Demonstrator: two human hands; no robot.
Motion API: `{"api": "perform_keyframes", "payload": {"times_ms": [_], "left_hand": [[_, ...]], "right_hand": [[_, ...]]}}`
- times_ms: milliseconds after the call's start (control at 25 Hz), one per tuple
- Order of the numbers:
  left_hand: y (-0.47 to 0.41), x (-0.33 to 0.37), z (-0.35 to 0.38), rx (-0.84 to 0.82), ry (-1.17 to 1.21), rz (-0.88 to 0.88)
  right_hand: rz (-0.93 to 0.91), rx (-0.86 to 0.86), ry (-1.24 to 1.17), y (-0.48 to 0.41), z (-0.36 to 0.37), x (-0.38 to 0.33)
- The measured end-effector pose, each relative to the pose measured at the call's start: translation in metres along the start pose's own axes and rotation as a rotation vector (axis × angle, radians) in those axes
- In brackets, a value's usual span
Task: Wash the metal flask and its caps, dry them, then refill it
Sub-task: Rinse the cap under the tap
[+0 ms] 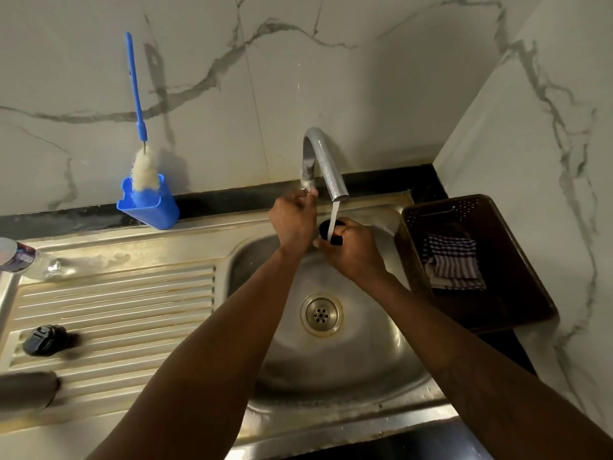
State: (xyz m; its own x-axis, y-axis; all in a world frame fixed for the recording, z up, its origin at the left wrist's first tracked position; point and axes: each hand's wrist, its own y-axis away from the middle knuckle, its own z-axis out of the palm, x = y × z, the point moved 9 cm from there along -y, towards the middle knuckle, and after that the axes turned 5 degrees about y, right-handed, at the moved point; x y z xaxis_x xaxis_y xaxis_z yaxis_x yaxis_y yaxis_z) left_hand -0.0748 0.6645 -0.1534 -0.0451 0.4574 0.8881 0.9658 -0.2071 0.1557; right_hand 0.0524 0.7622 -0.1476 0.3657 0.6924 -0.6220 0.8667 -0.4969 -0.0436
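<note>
My right hand (353, 252) grips a small black cap (326, 227) under the running stream from the steel tap (326, 167), over the sink bowl (331, 353). My left hand (293, 219) is closed on the tap's lever at the base of the spout. A second black cap (44, 340) lies on the ribbed drainboard (132, 313) at the left. The grey metal flask (25, 391) lies on its side at the left edge, partly out of frame.
A blue holder (149, 205) with a blue-handled bottle brush (136, 91) stands behind the drainboard. A plastic water bottle (23, 258) lies at the far left. A brown basket (477, 260) with a checked cloth (452, 262) sits right of the sink.
</note>
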Motion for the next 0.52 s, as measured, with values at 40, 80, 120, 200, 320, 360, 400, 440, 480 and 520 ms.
{"api": "perform_keyframes", "payload": {"times_ms": [40,80,120,200,320,360,400,440,480,520], "left_hand": [[0.008,-0.019,0.007,-0.039,0.080,-0.179],[0.025,-0.043,0.024,-0.160,0.248,-0.430],[0.046,-0.058,0.045,-0.324,0.457,-0.638],[0.071,-0.061,0.070,-0.481,0.806,-0.735],[0.060,-0.061,0.058,-0.317,0.840,-0.618],[0.057,-0.060,0.053,-0.288,0.789,-0.611],[0.055,-0.059,0.049,-0.286,0.715,-0.597],[0.053,-0.056,0.046,-0.298,0.658,-0.563],[0.050,-0.054,0.046,-0.305,0.598,-0.518],[0.051,-0.051,0.048,-0.337,0.589,-0.476]], "right_hand": [[0.009,-0.008,0.020,0.001,0.001,0.003],[0.029,-0.027,0.045,0.002,0.001,0.005],[0.044,-0.053,0.050,0.006,0.004,0.003],[-0.014,-0.056,0.073,0.016,0.006,-0.010],[-0.207,0.107,0.289,0.030,-0.010,-0.033],[-0.249,0.116,0.353,0.031,-0.013,-0.033],[-0.234,0.051,0.323,0.030,-0.015,-0.031],[-0.157,-0.071,0.202,0.026,-0.009,-0.026],[-0.022,-0.222,0.023,0.024,0.001,-0.025],[0.144,-0.337,-0.147,0.022,0.011,-0.023]]}}
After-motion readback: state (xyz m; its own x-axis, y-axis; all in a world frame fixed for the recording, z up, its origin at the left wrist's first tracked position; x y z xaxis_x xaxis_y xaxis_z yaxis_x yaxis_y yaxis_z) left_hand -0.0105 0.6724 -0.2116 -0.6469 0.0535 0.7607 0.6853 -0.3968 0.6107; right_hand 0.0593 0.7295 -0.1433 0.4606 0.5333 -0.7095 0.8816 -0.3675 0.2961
